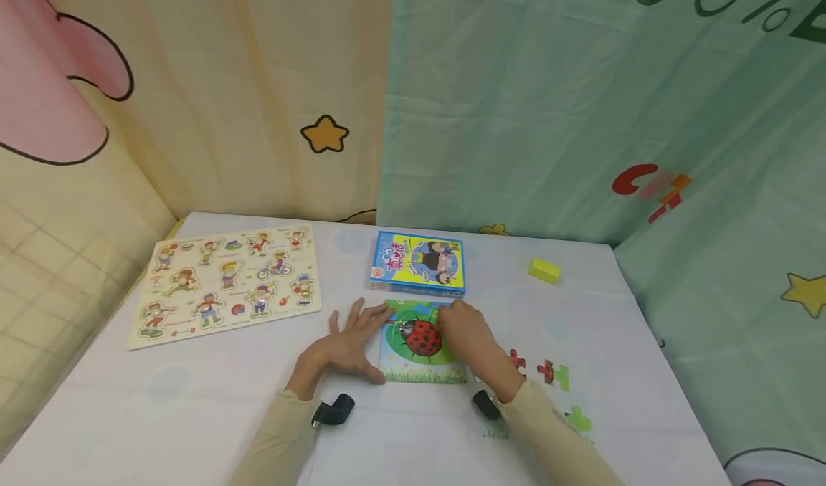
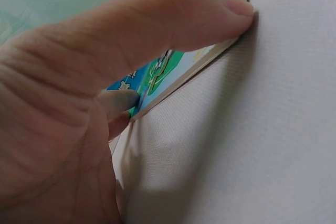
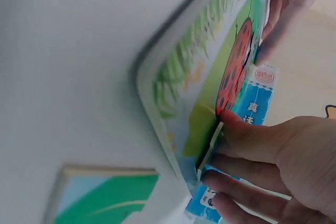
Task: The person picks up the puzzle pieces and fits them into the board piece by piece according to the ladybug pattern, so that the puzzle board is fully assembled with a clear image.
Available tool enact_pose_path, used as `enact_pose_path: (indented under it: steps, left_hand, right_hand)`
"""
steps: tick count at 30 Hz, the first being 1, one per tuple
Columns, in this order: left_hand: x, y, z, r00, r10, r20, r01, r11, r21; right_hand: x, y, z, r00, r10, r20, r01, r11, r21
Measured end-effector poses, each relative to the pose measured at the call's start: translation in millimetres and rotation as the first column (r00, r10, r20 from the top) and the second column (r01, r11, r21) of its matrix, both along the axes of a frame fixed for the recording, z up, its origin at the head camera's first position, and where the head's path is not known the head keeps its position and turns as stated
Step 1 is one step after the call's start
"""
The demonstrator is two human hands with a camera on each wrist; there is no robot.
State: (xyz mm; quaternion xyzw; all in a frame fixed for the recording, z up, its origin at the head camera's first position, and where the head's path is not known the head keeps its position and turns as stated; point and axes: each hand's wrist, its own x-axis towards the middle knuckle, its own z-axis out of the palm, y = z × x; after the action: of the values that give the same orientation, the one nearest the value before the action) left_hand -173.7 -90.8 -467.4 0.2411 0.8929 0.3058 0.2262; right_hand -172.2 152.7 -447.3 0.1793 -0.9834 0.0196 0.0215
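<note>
A square ladybug puzzle board (image 1: 422, 373) lies flat on the table. My left hand (image 1: 348, 342) spreads along its left side, the thumb at the near left corner and straight fingers by the far left edge. Over the board's far right part is my right hand (image 1: 466, 332). In the right wrist view, its thumb and fingers pinch a puzzle piece (image 3: 211, 142), which stands tilted at the board's edge. From above, the hand hides most of that piece. Red ladybug markings (image 3: 234, 66) show on the picture beside the thumb.
Loose puzzle pieces (image 1: 561, 377) are scattered right of the board, partly behind the right forearm. A blue and yellow box (image 1: 419, 262) stands just beyond the board. A wooden figure board (image 1: 222, 285) lies at left, and a yellow block (image 1: 544, 271) at far right.
</note>
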Motion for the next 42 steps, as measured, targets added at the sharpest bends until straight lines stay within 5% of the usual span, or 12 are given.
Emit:
enact_pose_path:
  steps: [7,13,21,29,37,42]
  left_hand:
    - [-0.5,0,-0.4,1.000,0.001,-0.003,-0.001,1.000,0.004]
    - [-0.6,0,-1.1,1.000,0.006,-0.001,-0.006,1.000,0.004]
    - [0.1,1,0.5,1.000,0.012,0.001,-0.012,1.000,0.010]
    - [0.4,0,1.6,1.000,0.007,0.004,-0.007,1.000,-0.001]
    - [0.8,0,1.2,1.000,0.008,0.006,-0.008,1.000,0.000]
    - [2.5,1,1.3,1.000,0.016,0.008,-0.016,1.000,0.006]
  right_hand:
    - [-8.1,-3,1.5,0.988,-0.101,0.115,0.118,0.981,-0.154]
    - [-6.6,-5,2.0,0.984,-0.109,0.138,0.137,0.967,-0.215]
    - [-8.6,4,3.7,0.983,0.002,0.183,0.037,0.977,-0.209]
    - [-9.5,33,2.5,0.952,0.190,0.240,-0.077,0.907,-0.414]
    - [4.2,55,4.6,0.966,0.213,0.149,-0.118,0.870,-0.479]
    - [20.4,67,6.9,0.967,0.136,0.214,-0.020,0.882,-0.470]
